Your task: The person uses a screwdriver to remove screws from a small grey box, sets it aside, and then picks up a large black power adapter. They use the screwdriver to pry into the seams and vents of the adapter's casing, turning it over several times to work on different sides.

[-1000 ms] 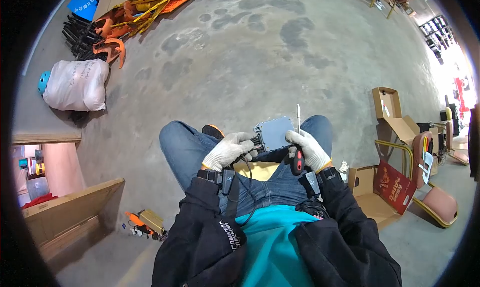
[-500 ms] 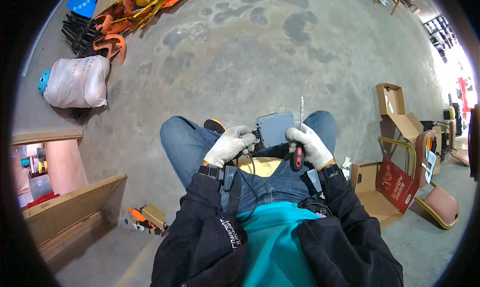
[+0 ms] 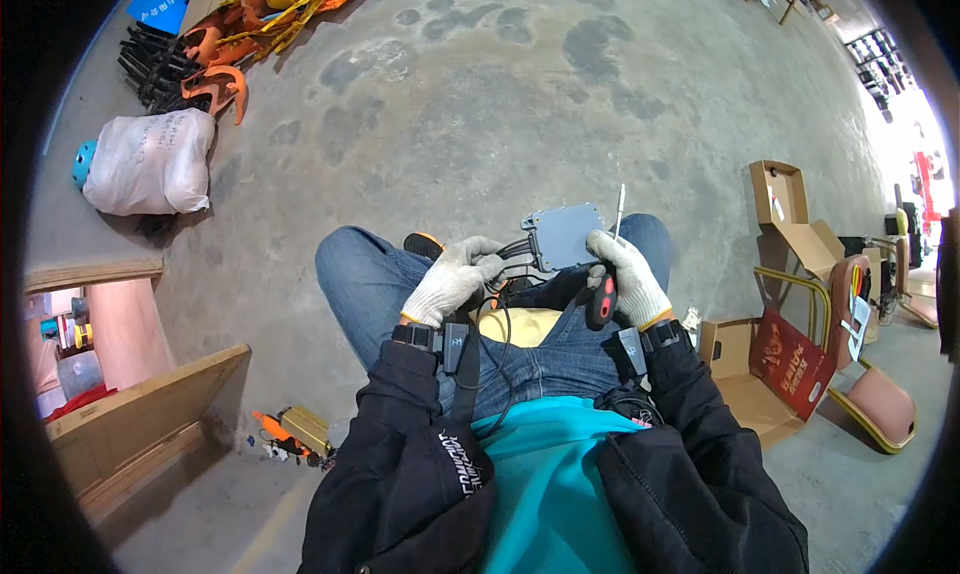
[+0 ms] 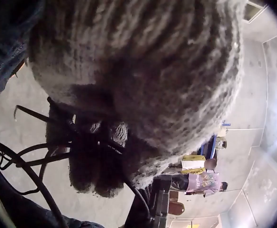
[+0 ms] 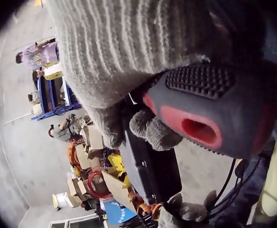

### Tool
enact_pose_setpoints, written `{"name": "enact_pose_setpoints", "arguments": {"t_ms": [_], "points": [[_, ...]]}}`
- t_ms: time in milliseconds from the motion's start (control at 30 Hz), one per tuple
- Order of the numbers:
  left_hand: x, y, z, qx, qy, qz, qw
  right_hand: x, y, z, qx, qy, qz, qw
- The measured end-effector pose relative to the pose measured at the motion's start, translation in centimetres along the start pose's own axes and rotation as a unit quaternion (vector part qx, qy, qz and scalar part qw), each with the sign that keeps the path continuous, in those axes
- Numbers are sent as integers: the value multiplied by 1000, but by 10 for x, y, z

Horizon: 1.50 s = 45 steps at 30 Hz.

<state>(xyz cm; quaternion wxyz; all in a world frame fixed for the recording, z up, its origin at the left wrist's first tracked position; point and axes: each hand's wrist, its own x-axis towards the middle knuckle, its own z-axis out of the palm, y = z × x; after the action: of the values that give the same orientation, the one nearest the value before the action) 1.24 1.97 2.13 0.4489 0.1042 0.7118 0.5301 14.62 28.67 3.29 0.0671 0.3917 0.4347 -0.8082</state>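
Observation:
In the head view a flat blue-grey metal box [image 3: 566, 236] is held up over the lap, with several black cables [image 3: 516, 249] coming from its left side. My gloved left hand [image 3: 452, 282] grips these cables a short way from the box; its curled fingers [image 4: 107, 175] show around them in the left wrist view. The gloved right hand [image 3: 630, 282] pinches the box's right edge between thumb and fingers. It also holds a screwdriver [image 5: 200, 114] with a red and black handle, whose shaft points away from me past the box.
Crossed legs in jeans [image 3: 365, 279] lie under the hands, with something pale yellow [image 3: 520, 326] between them. An open cardboard box [image 3: 735, 374] and a chair [image 3: 875, 409] stand at the right. A wooden board [image 3: 150, 424] and a white sack [image 3: 150, 166] are at the left.
The box has moved to the right with the right hand and screwdriver. My left hand has come away from the box's connector side, so more cable shows between them.

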Motion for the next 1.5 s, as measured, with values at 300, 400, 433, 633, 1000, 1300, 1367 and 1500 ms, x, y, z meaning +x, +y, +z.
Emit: {"name": "enact_pose_setpoints", "arguments": {"t_ms": [300, 400, 433, 633, 1000, 1300, 1367, 1500], "points": [[9, -16, -9, 58, 37, 44, 997, 5, 5, -10, 66, 36, -3, 997], [9, -20, -9, 37, 66, 35, 997, 6, 5, -12, 100, 52, 9, 994], [8, -18, -10, 37, 67, 35, 996, 8, 5, -15, 106, 62, 13, 992], [13, -27, -11, -36, 87, -8, 996, 9, 1, -17, 134, 78, 14, 988], [20, -43, -16, -85, 179, -22, 980, 13, 3, -23, 153, 78, 2, 985], [19, -43, -17, -94, 157, -36, 982, 1, -45, -36, 268, 92, -85, 955], [21, -45, -16, -87, 157, -39, 983, -7, -57, -42, 285, 93, -116, 947], [16, -38, -14, -69, 155, -39, 985, -21, -83, -58, 312, 93, -188, 927]]}}
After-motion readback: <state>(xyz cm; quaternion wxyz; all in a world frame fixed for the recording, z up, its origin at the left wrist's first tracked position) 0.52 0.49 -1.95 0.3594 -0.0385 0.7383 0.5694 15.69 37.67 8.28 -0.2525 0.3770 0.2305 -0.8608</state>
